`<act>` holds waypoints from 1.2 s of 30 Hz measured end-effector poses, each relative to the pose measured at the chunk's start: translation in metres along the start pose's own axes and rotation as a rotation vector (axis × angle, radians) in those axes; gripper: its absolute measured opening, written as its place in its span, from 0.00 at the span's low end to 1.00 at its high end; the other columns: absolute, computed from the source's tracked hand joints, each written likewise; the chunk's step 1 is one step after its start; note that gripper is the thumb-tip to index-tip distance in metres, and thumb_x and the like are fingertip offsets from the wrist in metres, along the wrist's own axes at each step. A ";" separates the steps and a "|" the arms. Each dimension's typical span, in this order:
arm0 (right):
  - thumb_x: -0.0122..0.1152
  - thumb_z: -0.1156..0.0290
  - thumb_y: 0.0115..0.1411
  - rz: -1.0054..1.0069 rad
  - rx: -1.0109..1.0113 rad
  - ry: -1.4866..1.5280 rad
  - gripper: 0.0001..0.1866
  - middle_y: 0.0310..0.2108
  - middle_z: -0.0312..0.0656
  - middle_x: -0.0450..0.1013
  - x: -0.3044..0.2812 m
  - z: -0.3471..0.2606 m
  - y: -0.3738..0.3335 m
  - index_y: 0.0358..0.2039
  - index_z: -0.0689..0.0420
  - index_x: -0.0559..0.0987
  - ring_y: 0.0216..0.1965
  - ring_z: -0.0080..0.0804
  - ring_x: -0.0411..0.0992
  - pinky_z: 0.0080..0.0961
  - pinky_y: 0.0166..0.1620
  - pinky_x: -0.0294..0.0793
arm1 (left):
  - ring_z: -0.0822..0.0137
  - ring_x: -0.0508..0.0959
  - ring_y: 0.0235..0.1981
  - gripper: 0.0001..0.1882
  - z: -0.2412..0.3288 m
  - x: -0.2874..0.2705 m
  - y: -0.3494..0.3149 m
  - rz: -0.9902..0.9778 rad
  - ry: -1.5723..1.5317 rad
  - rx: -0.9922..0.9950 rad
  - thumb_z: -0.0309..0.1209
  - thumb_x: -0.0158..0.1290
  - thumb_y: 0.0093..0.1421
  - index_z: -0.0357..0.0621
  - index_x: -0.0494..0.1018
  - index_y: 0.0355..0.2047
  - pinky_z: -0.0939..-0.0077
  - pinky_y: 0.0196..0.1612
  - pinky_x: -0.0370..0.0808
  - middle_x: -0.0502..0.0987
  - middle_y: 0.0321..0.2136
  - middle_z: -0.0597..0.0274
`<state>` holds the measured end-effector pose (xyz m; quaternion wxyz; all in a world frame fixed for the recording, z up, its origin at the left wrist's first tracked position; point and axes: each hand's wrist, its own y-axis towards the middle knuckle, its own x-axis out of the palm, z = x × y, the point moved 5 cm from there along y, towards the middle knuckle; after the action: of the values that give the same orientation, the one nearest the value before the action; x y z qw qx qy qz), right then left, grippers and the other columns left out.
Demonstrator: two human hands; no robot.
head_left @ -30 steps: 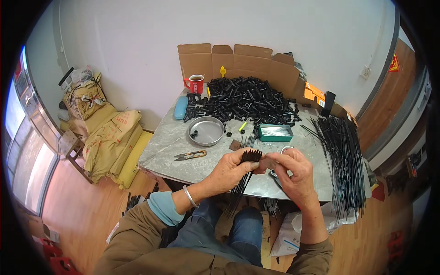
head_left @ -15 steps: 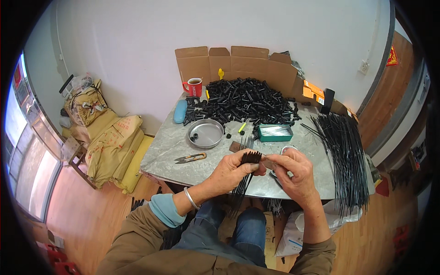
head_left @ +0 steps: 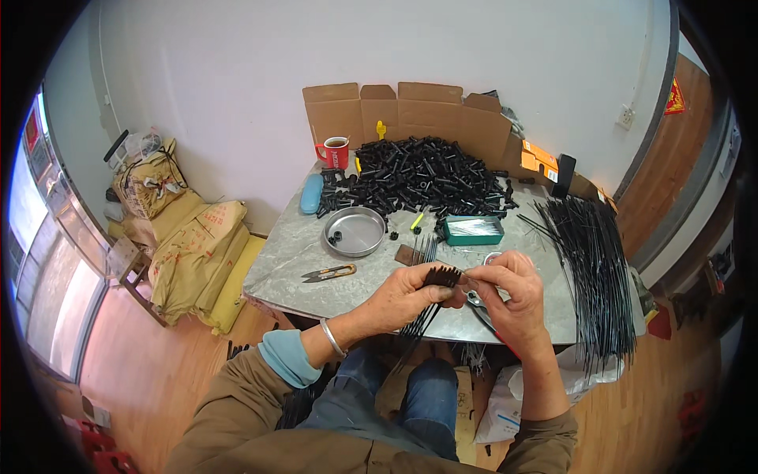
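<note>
My left hand (head_left: 407,296) is closed around a black, comb-like row of short prongs (head_left: 442,276). Beside its right end, the fingertips of my right hand (head_left: 509,288) are pinched together; whatever they hold is too small to make out. Long thin black rods (head_left: 412,330) pass by my left hand and stick out below it, over the table edge; whether that hand also grips them is unclear. Partly hidden beneath my right hand lies a metal tool (head_left: 474,299) with some red at its lower end.
Behind my hands, a green box of thin pale sticks (head_left: 474,230) and a round metal tray (head_left: 355,232) stand before a heap of black tubular parts (head_left: 426,178). Thread snips (head_left: 330,273) lie left; a bundle of black rods (head_left: 588,276) right. A red mug (head_left: 335,153) stands at the back.
Both hands have shifted slightly to the right, keeping the comb-like piece between them. More of the metal tool and its red part shows below my right hand.
</note>
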<state>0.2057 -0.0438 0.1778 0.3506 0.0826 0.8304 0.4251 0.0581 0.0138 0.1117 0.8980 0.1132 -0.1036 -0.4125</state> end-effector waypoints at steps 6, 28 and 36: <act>0.66 0.81 0.45 0.032 -0.034 -0.078 0.10 0.21 0.34 0.67 0.003 -0.008 0.000 0.29 0.53 0.81 0.25 0.31 0.67 0.29 0.33 0.62 | 0.68 0.77 0.45 0.15 -0.002 -0.001 0.000 -0.005 -0.032 -0.005 0.24 0.45 0.65 0.37 0.69 0.52 0.72 0.53 0.73 0.78 0.42 0.59; 0.66 0.81 0.42 -0.092 -0.131 -0.139 0.10 0.23 0.35 0.69 0.004 -0.018 0.022 0.28 0.55 0.81 0.28 0.32 0.67 0.28 0.35 0.62 | 0.73 0.77 0.43 0.14 0.008 -0.008 -0.001 -0.064 0.061 -0.018 0.25 0.49 0.64 0.38 0.72 0.50 0.76 0.50 0.73 0.79 0.40 0.62; 0.62 0.79 0.52 -0.105 0.187 0.252 0.04 0.26 0.38 0.72 0.025 0.008 0.005 0.30 0.60 0.80 0.29 0.28 0.69 0.23 0.34 0.67 | 0.72 0.79 0.42 0.12 0.003 -0.018 0.003 -0.136 0.261 0.013 0.27 0.53 0.61 0.38 0.74 0.46 0.76 0.49 0.74 0.81 0.38 0.61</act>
<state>0.1918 -0.0248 0.1654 0.2562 0.0172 0.9069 0.3341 0.0483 0.0289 0.1138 0.8730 0.1784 0.0192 -0.4534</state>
